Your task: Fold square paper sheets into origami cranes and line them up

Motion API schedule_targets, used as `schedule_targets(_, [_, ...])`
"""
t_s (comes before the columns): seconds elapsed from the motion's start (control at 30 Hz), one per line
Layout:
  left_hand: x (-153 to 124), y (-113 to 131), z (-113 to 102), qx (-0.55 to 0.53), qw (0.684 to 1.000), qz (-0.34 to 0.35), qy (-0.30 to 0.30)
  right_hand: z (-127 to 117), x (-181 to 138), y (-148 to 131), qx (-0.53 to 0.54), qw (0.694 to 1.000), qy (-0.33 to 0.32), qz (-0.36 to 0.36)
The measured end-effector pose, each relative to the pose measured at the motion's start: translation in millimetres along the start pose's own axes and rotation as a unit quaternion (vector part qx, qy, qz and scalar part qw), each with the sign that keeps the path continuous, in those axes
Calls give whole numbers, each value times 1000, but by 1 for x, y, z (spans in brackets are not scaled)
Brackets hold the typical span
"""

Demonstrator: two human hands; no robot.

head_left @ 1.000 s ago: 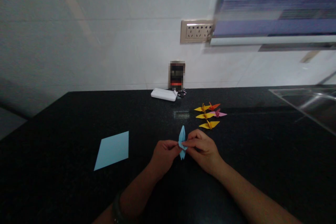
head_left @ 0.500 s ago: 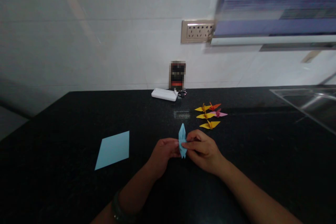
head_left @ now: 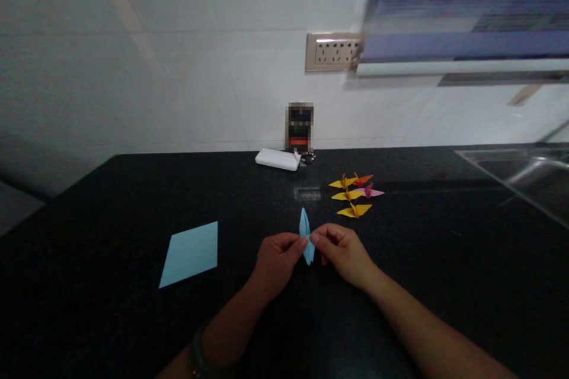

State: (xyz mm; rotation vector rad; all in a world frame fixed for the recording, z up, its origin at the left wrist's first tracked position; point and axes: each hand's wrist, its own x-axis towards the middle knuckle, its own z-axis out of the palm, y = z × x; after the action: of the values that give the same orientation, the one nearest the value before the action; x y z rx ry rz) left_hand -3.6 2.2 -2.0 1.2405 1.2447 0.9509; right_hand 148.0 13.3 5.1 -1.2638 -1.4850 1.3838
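Left hand [head_left: 276, 260] pinched, thumb and fingers on the left edge of a folded blue paper [head_left: 304, 224]. Right hand [head_left: 347, 251] pinched too, gripping the right edge of the same paper, long and thin, pointy at the far end, out in front above the black counter [head_left: 249, 207]. Can't tell if touching it. Bracelet [head_left: 198, 352] on the left wrist. Off to the left, flat down, a plain blue sheet [head_left: 191, 254]. Past the right hand, five cranes [head_left: 354, 211]: three yellow, one orange, one pink, bunched close together. Further back, a white device [head_left: 278, 160] with a beaded strap [head_left: 308, 158], and just behind, at the wall [head_left: 178, 89], a dark panel [head_left: 300, 124], pixelated, so can't read any writing on it. Far right, a sink [head_left: 511, 188], too dim inside to make out contents. Up top, a socket [head_left: 336, 52] beside a purplish blind [head_left: 466, 12].
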Motion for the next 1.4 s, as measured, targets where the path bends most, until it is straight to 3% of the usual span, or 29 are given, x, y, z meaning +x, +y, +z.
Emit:
schedule_targets(0.37, [-2, 2, 2, 32, 998, 38, -25, 2, -2, 6, 66, 998, -12, 4])
schedule_targets(0.67, [-2, 0, 3, -99, 994, 13, -42, 3, -3, 2, 90, 996, -19, 5])
schedule_targets(0.83, [-3, -4, 1, -46, 995, 9, -84, 3, -1, 1, 133, 990, -29, 21])
schedule_targets(1.1, [-3, -1, 4, -81, 987, -28, -136, 1, 0, 7, 141, 989, 38, 31])
schedule_targets(1.4, [-3, -2, 7, -17, 993, 41, -109, 2, 0, 2, 320, 925, -59, 195])
